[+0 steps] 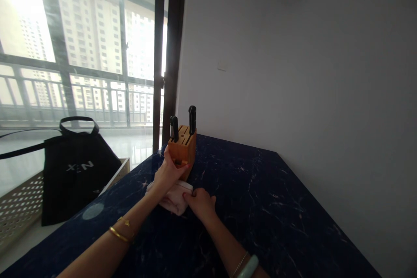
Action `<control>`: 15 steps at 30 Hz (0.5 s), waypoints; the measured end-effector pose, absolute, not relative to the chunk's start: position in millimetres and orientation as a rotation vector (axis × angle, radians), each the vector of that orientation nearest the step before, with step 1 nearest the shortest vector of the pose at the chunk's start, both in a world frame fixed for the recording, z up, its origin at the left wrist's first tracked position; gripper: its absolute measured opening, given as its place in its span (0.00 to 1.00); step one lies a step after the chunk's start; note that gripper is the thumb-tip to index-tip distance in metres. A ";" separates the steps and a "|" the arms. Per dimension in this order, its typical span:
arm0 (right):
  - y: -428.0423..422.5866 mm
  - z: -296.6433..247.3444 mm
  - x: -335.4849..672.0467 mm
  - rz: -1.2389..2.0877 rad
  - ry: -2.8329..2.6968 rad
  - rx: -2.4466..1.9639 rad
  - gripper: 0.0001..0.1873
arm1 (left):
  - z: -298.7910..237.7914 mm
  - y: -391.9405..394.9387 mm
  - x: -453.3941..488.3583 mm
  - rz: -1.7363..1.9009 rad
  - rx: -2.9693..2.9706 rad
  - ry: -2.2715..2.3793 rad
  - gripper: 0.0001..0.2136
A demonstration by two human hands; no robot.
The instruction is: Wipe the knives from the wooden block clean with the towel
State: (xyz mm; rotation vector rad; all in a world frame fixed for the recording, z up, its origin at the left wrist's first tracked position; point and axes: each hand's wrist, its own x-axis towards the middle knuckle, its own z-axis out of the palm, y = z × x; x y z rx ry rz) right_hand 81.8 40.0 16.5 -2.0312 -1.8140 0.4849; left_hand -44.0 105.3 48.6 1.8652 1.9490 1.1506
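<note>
A wooden knife block (182,150) stands upright on the dark blue marbled tabletop (241,208). Black-handled knives (193,119) stick up from its slots. My left hand (167,173) grips the near side of the block, with the thumb and fingers spread around its lower part. Just in front of the block lies a pale pink cloth (176,200), bunched up and partly hidden under my left wrist. My right hand (201,203) pinches the cloth's right edge between thumb and fingers.
At the left, a black bag or apron (78,178) with white letters drapes over a beige perforated basket (19,208). Behind it is a glass window with a dark frame (174,52). A plain wall (293,74) borders the table at the back and right.
</note>
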 end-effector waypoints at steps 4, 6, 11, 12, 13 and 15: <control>35.2 18.1 93.0 0.485 -1.811 -2.022 0.16 | 51.3 102.8 -42.3 1.179 1.929 1.992 0.42; 28.5 20.3 102.7 0.484 -1.814 -2.023 0.16 | 50.6 100.8 -39.9 1.188 1.958 2.006 0.41; 2.6 23.1 135.2 0.460 -1.817 -2.044 0.17 | 47.6 91.1 -23.4 1.179 2.074 1.878 0.39; -3.2 23.0 142.9 0.463 -1.811 -2.056 0.17 | 47.5 88.7 -17.8 1.177 2.090 1.840 0.40; -9.0 22.9 150.9 0.466 -1.802 -2.067 0.17 | 47.6 86.2 -11.6 1.177 2.096 1.802 0.40; -19.9 23.1 167.4 0.466 -1.783 -2.096 0.18 | 48.7 81.2 2.2 1.161 2.097 1.734 0.41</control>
